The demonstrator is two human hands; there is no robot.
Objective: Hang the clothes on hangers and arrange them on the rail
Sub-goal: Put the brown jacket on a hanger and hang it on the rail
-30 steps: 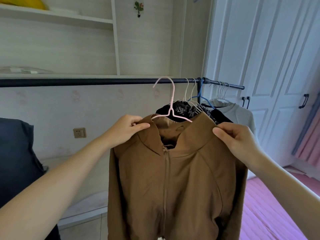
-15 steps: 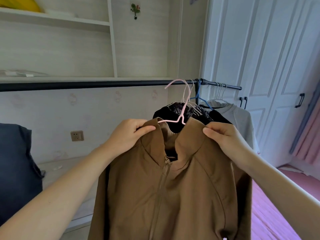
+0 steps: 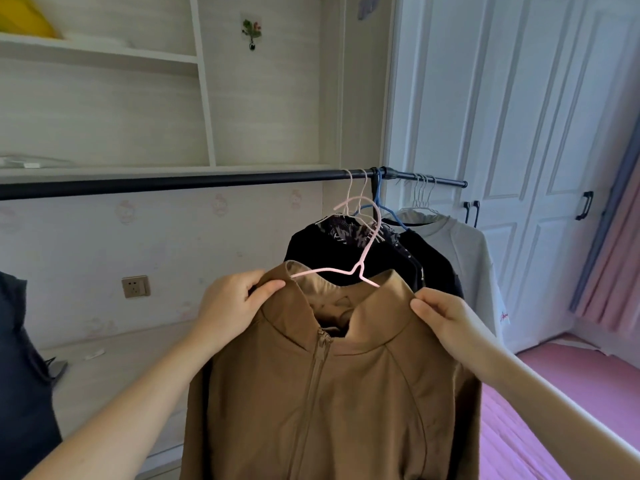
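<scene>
Gripping the collar from both sides, the left hand [image 3: 230, 308] and right hand [image 3: 446, 318] hold up a brown zip-front jacket [image 3: 329, 393] in front of the long black metal rail [image 3: 173, 183]. Each hand's fingers are pinched shut on a collar edge. A thin pink wire hanger [image 3: 360, 268] sits inside the neck, its hook below the rail and not on it (tilted to the right). Behind, dark garments [image 3: 429, 268] and a pale grey sweatshirt [image 3: 474, 251] hang at the rail's right end, near white wardrobe doors [image 3: 519, 116].
</scene>
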